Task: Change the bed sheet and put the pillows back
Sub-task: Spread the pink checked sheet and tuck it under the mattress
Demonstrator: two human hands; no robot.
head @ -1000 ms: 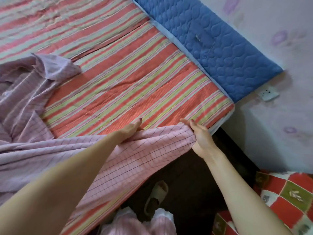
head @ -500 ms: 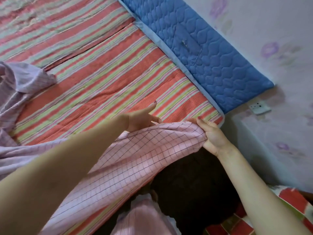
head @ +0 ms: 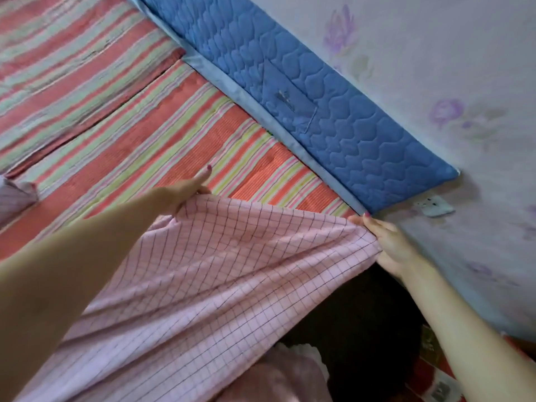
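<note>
A pink checked bed sheet [head: 226,271] stretches between my two hands over the near corner of the bed. My left hand [head: 185,192] grips its top edge over the red, green and white striped mattress cover [head: 162,146], thumb pointing up. At the bed's head corner my right hand [head: 388,242] holds the sheet's corner, right beside the blue quilted headboard pad [head: 333,111]. The rest of the sheet lies bunched at the far left edge [head: 14,195]. No pillows are in view.
A wall with purple flower wallpaper [head: 435,82] runs behind the headboard, with a white socket [head: 433,205] just right of the bed corner. Dark floor [head: 362,329] lies beside the bed. A red and green checked fabric [head: 435,381] shows at the lower right.
Both hands have carried the sheet's edge up the bed toward the headboard. My right hand now reaches the head corner, and more of the striped cover is hidden under the sheet.
</note>
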